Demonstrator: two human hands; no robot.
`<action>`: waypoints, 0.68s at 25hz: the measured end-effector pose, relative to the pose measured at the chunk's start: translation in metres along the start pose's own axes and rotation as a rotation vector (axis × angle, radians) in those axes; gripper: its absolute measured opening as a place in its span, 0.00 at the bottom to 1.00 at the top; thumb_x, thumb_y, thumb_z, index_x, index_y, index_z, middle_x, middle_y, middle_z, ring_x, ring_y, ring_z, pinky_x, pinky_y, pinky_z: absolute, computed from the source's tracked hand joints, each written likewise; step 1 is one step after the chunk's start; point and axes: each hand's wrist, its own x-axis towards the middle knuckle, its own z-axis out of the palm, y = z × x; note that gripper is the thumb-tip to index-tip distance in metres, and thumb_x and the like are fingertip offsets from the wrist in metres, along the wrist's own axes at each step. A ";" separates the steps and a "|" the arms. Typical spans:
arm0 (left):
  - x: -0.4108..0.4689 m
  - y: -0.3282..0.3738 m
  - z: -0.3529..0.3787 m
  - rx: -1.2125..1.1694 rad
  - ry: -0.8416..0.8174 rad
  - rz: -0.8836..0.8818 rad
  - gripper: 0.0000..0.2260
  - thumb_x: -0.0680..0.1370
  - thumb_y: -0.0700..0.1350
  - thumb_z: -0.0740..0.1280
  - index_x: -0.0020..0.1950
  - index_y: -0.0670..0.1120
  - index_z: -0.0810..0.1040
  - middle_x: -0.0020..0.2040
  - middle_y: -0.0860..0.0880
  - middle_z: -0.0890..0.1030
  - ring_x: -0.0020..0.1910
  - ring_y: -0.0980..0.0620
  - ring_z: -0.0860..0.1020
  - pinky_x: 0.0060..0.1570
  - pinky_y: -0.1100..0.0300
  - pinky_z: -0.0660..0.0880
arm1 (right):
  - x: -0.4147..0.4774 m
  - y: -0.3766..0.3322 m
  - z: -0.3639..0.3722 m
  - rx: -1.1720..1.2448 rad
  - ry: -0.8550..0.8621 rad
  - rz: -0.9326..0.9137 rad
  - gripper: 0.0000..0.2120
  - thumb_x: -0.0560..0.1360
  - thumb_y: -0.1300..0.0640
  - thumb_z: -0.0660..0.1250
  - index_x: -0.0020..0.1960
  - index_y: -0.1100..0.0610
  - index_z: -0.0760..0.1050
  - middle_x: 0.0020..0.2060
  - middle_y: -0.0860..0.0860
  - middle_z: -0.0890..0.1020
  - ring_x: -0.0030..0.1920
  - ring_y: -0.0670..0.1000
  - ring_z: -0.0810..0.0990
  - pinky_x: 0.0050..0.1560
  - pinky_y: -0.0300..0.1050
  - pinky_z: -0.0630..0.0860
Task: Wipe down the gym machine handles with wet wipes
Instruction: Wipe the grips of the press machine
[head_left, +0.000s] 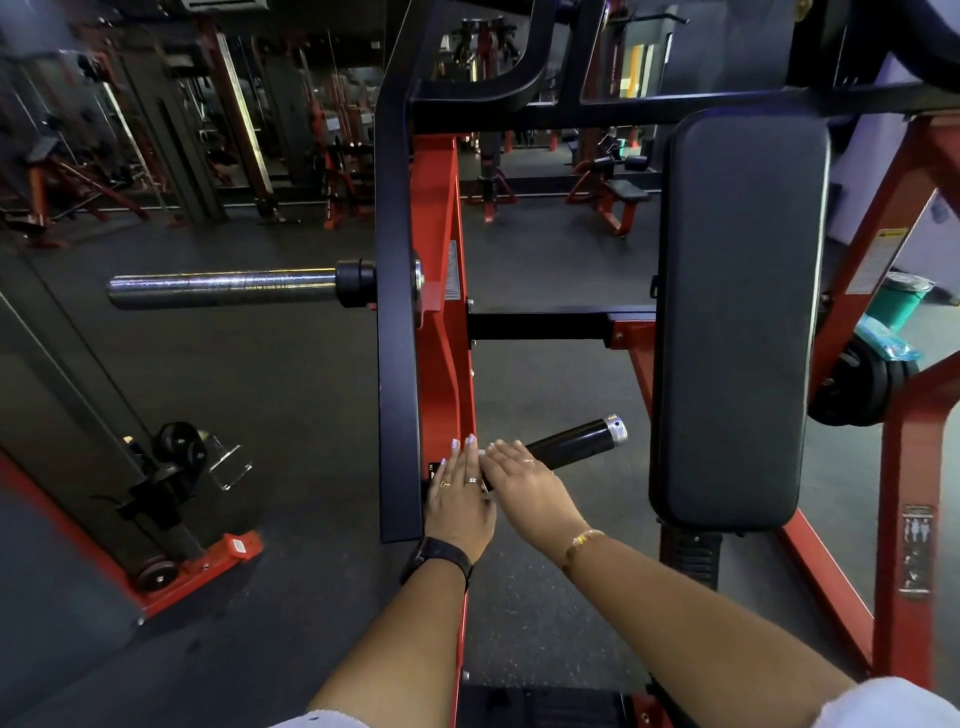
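Note:
The machine's black handle with a chrome end cap sticks out to the right from the red frame, low in the middle of the view. My right hand lies palm down over the handle's inner end, with its fingers stretched toward the frame. My left hand rests flat beside it where the handle meets the black arm, fingers straight and pointing up. A pale sliver shows between the two hands; I cannot tell whether it is a wipe. A blue packet lies on the weight plates at the right.
A black back pad stands right of the handle. A chrome plate-loading bar juts left from the black arm. Weight plates and a green bucket sit at the far right. Another red-based machine stands at the lower left on dark rubber floor.

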 end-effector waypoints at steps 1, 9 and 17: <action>-0.001 0.000 0.000 0.001 0.001 0.007 0.33 0.78 0.40 0.59 0.78 0.43 0.43 0.78 0.51 0.45 0.73 0.56 0.36 0.70 0.62 0.34 | -0.013 0.012 0.003 -0.021 0.120 -0.087 0.20 0.69 0.69 0.65 0.61 0.62 0.77 0.57 0.57 0.81 0.61 0.55 0.78 0.68 0.52 0.69; 0.001 -0.005 0.007 0.069 0.021 0.023 0.34 0.79 0.43 0.56 0.77 0.45 0.38 0.76 0.54 0.37 0.73 0.55 0.33 0.70 0.61 0.31 | 0.000 0.017 0.005 -0.083 0.060 -0.027 0.22 0.68 0.62 0.72 0.61 0.60 0.77 0.57 0.55 0.81 0.62 0.53 0.77 0.69 0.50 0.60; 0.000 -0.008 0.013 0.034 0.050 0.082 0.29 0.73 0.47 0.60 0.76 0.46 0.62 0.76 0.47 0.61 0.77 0.50 0.51 0.75 0.55 0.44 | -0.035 0.081 -0.017 -0.201 0.191 0.075 0.33 0.61 0.75 0.71 0.66 0.63 0.73 0.61 0.59 0.78 0.64 0.58 0.75 0.68 0.58 0.64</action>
